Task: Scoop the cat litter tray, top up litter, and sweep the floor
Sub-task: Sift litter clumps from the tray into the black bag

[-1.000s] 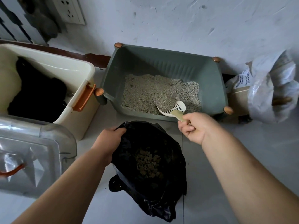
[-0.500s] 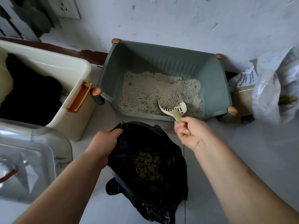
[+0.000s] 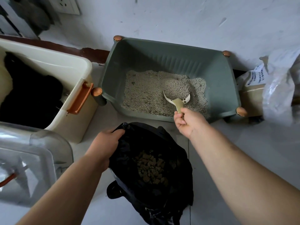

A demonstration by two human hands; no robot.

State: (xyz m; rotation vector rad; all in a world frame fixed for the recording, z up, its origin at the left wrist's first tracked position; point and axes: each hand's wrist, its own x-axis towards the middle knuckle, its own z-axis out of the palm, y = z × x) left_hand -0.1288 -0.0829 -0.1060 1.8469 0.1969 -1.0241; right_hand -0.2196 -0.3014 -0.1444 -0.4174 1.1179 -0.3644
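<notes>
Right hand (image 3: 188, 122): clenched around the olive handle of the litter scoop (image 3: 177, 99), above the near right rim of the litter tray (image 3: 146, 59).
Litter scoop: cream and slotted. Its bowl was inside the tray, right of centre, heaped with grey litter (image 3: 146, 95). Whether it touched the bed below could not be told.
Litter tray: green, with wooden knobs at its corners, set against the wall. Grey litter covered most of its bottom.
Left hand (image 3: 105, 142): gripped the rim of the black bin bag (image 3: 177, 161), in front of the tray's near left corner.
Black bin bag: held open on the floor just in front of the tray, with brown clumps (image 3: 151, 168) lying inside.
Storage bin (image 3: 65, 65): cream with an orange handle (image 3: 80, 99), just left of the tray, with something dark inside.
Clear plastic lid (image 3: 32, 159): left of the tray and nearer the person.
Litter sack (image 3: 253, 83): beige with a printed label, just right of the tray, partly under a translucent plastic bag (image 3: 279, 88).
Wall socket (image 3: 68, 5): on the wall, up and left of the tray.
</notes>
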